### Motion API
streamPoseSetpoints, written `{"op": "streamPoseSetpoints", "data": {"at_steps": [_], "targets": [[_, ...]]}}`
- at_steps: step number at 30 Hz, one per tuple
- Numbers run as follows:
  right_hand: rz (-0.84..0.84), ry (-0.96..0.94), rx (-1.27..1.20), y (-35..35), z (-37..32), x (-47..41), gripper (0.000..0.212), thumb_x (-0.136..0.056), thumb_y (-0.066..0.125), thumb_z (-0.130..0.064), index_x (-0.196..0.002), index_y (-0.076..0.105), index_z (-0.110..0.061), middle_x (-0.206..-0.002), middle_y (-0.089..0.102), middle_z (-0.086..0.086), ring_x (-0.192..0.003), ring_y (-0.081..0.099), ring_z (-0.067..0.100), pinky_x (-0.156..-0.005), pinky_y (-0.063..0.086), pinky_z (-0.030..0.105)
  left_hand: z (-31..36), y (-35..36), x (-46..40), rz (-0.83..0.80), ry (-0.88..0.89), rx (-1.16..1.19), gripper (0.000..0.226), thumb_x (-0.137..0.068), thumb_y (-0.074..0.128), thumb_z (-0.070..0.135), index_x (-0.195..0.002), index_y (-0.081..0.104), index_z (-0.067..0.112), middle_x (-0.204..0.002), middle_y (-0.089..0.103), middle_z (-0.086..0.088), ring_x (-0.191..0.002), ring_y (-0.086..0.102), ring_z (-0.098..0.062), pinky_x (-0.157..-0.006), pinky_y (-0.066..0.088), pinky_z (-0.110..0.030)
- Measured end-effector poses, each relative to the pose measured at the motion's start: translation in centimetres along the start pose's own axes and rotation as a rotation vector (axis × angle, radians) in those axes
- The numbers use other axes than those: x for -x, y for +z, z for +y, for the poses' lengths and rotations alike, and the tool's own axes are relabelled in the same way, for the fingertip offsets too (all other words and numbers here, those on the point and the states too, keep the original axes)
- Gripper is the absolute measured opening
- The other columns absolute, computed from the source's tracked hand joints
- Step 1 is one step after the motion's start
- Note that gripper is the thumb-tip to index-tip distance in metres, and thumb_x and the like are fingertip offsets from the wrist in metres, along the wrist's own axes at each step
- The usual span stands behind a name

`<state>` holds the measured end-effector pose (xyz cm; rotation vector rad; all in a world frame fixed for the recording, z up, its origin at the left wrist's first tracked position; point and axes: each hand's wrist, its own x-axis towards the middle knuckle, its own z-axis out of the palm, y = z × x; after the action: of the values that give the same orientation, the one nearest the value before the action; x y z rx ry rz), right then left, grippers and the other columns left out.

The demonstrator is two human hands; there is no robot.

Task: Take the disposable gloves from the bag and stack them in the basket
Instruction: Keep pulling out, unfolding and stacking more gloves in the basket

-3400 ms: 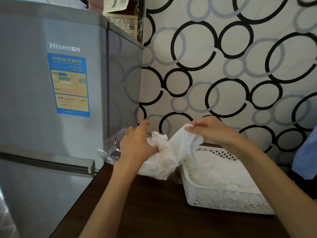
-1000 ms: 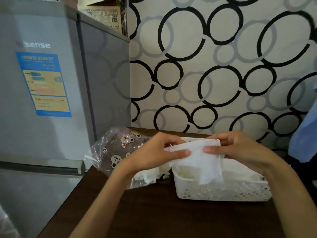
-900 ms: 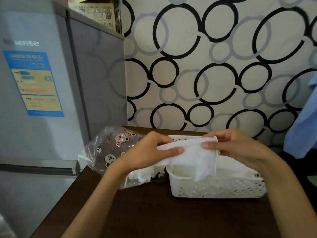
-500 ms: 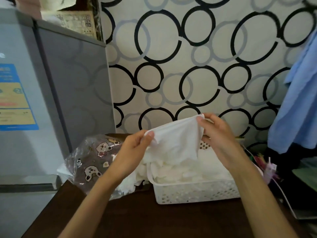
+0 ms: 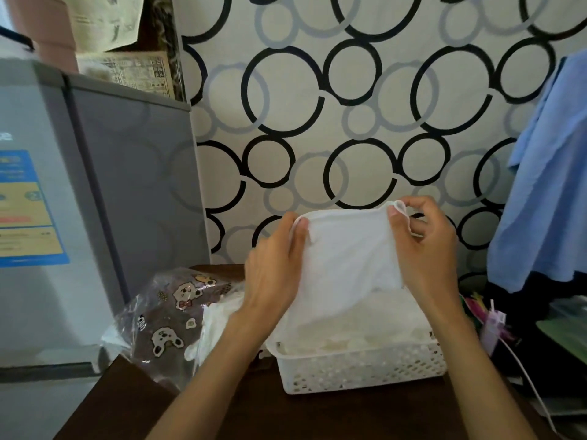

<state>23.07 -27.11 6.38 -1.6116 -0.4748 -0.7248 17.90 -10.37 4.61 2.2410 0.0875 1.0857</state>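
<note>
Bag [image 5: 165,322] lies at 9 o'clock from the basket [image 5: 359,366] on the table [image 5: 254,414], mouth toward the basket w/ more white gloves spilling out. Left hand [image 5: 273,277] pinches the left top corner of one glove [image 5: 346,258], right hand [image 5: 425,249] pinches the right top corner; it's stretched flat btwn them, top edge running 9-to-3, rest hanging toward 6. Basket w/ its stack sits directly under the glove, so next move is prob. straight down at 6; both hands about equally near.
</note>
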Motion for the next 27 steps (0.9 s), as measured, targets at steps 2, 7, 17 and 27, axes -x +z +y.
{"op": "streamPoseSetpoints", "data": {"at_steps": [2, 7, 17, 27], "targets": [[-0.064, -0.011, 0.02, -0.3, -0.6, -0.1, 0.016, -0.095, 0.052, -0.033, -0.092, 0.055, -0.017, -0.039, 0.045, -0.007, -0.035, 0.034, 0.007, -0.038, 0.024, 0.012, -0.2, -1.5, -0.3, 0.026, 0.108, -0.166, 0.03, -0.101, 0.031, 0.041, -0.101, 0.052, 0.021, -0.065, 0.059, 0.001, -0.058, 0.056, -0.02, -0.059, 0.046, -0.033], [-0.23, 0.055, -0.103, -0.1, -2.3, 0.2, 0.016, -0.094, 0.054, -0.037, -0.093, 0.056, -0.022, -0.051, 0.045, 0.006, -0.043, 0.032, 0.014, -0.041, 0.025, 0.022, 0.0, -6.1, -1.4, 0.13, 0.229, -0.124, 0.024, -0.095, 0.04, 0.05, -0.077, 0.044, 0.034, -0.05, 0.046, 0.01, -0.049, 0.045, -0.012, -0.052, 0.035, -0.029], [-0.391, 0.445, 0.376, 0.1, 8.1, -0.4, 0.016, -0.094, 0.054, -0.03, -0.101, 0.06, -0.017, -0.092, 0.057, 0.0, -0.082, 0.052, 0.015, -0.07, 0.039, 0.026, -5.8, 2.6, -3.1, -0.584, 0.05, -0.375, 0.034, -0.094, 0.05, 0.05, -0.072, 0.054, 0.025, -0.066, 0.061, 0.01, -0.065, 0.055, -0.007, -0.057, 0.036, -0.026], [-0.215, 0.353, 0.645, -1.3, 9.6, 0.1, 0.024, -0.095, 0.053, -0.031, -0.109, 0.063, -0.014, -0.109, 0.065, 0.01, -0.095, 0.058, 0.027, -0.072, 0.039, 0.028, -5.9, 6.6, -3.8, -0.402, 0.042, -0.44, 0.03, -0.087, 0.061, 0.052, -0.094, 0.066, 0.024, -0.075, 0.062, 0.012, -0.074, 0.06, -0.007, -0.068, 0.049, -0.027]]}}
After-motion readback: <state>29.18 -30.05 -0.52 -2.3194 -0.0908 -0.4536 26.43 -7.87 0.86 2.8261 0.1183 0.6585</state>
